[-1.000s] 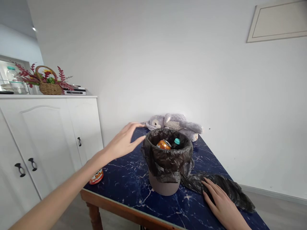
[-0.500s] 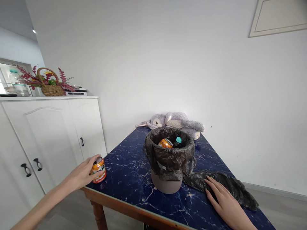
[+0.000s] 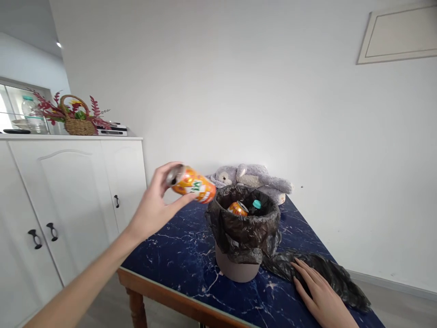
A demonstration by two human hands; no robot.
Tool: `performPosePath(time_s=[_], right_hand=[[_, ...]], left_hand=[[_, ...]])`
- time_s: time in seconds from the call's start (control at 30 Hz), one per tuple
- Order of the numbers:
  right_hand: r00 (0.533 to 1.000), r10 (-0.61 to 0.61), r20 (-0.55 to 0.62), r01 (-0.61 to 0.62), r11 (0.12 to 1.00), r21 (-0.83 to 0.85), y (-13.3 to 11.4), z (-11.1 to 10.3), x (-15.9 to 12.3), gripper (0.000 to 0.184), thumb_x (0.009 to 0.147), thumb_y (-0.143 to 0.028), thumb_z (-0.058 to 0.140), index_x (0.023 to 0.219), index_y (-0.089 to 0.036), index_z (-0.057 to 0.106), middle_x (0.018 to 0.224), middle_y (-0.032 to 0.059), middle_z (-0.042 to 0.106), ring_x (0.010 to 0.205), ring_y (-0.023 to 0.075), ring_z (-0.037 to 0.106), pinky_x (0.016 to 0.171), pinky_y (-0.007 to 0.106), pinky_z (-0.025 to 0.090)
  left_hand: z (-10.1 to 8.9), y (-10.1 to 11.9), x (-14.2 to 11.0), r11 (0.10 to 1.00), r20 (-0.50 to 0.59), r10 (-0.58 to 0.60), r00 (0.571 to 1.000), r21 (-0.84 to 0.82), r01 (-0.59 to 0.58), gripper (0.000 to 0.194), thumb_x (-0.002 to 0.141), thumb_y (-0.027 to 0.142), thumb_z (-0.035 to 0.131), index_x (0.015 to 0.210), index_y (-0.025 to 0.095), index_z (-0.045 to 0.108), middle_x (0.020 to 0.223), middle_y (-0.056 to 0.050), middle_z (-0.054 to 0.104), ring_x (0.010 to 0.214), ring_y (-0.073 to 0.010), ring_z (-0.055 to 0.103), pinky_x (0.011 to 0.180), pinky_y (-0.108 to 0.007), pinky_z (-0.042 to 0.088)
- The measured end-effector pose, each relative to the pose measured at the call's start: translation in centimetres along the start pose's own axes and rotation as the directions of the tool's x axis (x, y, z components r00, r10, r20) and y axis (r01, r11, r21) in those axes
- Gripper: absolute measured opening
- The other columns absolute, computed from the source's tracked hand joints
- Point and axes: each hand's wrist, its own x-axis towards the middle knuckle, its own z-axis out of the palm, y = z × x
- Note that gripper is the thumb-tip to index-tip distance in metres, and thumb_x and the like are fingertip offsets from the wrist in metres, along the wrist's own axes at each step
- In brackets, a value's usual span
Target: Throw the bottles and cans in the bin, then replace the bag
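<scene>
Clearly, on my feed the left hand (image 3: 153, 208) grips a tilted orange can (image 3: 194, 183) between its fingers; the right hand (image 3: 319, 291) rests, fingers outstretched, on black plastic (image 3: 336, 273).

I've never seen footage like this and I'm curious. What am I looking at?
No machine is at work: everything is done bare-handed. The view comes from one camera worn on the person's head, looking forward and down. The left hand holds an orange can, tilted, in the air near a bin lined with a black bag. The right hand rests on black plastic beside the bin. Inside the bin, another can and a teal cap show. The bin stands on a dark blue table; a grey plush toy lies at the far end.
</scene>
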Motion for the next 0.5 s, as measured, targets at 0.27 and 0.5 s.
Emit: performPosePath(time_s=[0.27, 0.5], right_hand=[[0.999, -0.012, -0.045, 0.013, 1.000, 0.023, 0.3, 0.3, 0.2, 0.058, 0.104, -0.055, 0.042, 0.147, -0.023, 0.063, 0.160, 0.0072, 0.053, 0.147, 0.0340, 0.051, 0.121, 0.055, 0.046], [0.997, -0.018, -0.072, 0.020, 1.000, 0.018, -0.1, 0.1, 0.3, 0.055, 0.105, -0.054, 0.044, 0.146, -0.024, 0.065, 0.159, 0.0077, 0.055, 0.144, 0.0347, 0.054, 0.118, 0.054, 0.050]], left_hand=[[7.2, 2.6, 4.9, 0.992, 0.543, 0.056, 0.838, 0.065, -0.108, 0.096, 0.080, 0.057, 0.084, 0.160, 0.031, 0.038, 0.151, -0.015, 0.060, 0.135, -0.0400, 0.060, 0.109, -0.057, 0.050], [8.1, 0.4, 4.4, 0.998, 0.458, 0.020, 0.889, 0.049, -0.048, 0.054, 0.106, 0.059, 0.047, 0.149, 0.026, 0.050, 0.148, -0.014, 0.063, 0.139, -0.0305, 0.058, 0.115, -0.048, 0.044]])
